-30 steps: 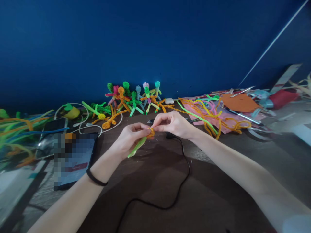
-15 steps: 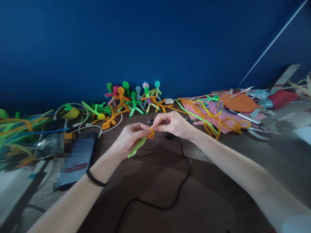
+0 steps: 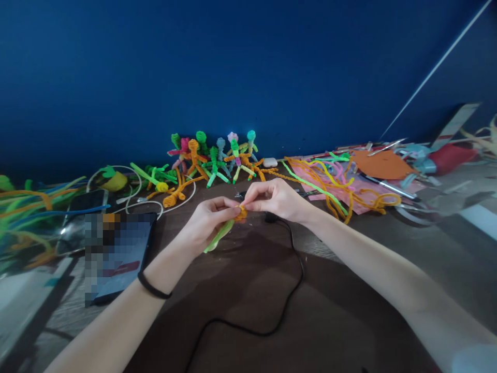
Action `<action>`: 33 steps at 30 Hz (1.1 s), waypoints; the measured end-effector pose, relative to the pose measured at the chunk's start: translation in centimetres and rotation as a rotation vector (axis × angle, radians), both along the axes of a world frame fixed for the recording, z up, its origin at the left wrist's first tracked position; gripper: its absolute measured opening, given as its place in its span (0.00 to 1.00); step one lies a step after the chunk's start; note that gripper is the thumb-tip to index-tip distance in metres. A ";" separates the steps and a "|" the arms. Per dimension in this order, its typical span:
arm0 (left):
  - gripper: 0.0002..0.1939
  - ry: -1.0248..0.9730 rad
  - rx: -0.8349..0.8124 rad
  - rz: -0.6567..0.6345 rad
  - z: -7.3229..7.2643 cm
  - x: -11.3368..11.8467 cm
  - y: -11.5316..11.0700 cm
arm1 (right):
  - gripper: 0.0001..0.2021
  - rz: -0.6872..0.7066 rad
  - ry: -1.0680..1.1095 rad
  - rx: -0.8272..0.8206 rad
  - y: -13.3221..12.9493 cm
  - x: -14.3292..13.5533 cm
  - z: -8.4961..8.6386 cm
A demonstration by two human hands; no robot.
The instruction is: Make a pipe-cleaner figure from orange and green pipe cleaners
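Observation:
Over the middle of the dark table, my left hand [image 3: 207,220] pinches a small orange fuzzy piece [image 3: 241,212] between thumb and finger. A light green strip [image 3: 219,236] hangs below the left fingers, slanting down to the left. My right hand [image 3: 274,199] pinches the right side of the same orange piece, its fingertips close to the left ones. The fingers hide part of the orange piece. Behind the hands, several small figures of twisted fuzzy stems [image 3: 215,165] stand by the blue wall.
A tablet [image 3: 126,259] lies at the left, beside a pile of coloured stems [image 3: 27,223]. A black cable [image 3: 285,305] curves across the table front. Pink sheets [image 3: 363,199] with loose stems, an orange sheet [image 3: 382,164] and a white case [image 3: 270,162] sit toward the right.

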State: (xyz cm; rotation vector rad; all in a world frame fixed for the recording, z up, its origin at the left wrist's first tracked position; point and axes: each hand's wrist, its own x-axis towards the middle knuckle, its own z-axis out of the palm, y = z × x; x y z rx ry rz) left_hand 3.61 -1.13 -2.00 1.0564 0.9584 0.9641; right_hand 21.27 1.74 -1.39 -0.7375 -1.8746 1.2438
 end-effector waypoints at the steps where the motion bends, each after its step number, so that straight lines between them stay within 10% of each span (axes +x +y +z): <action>1: 0.06 -0.003 0.000 -0.004 0.0 0.0 0.0 | 0.04 0.000 0.002 -0.002 0.0 0.0 0.0; 33: 0.07 -0.044 -0.028 -0.011 0.2 0.1 0.0 | 0.01 0.001 0.027 0.095 0.1 0.1 -0.2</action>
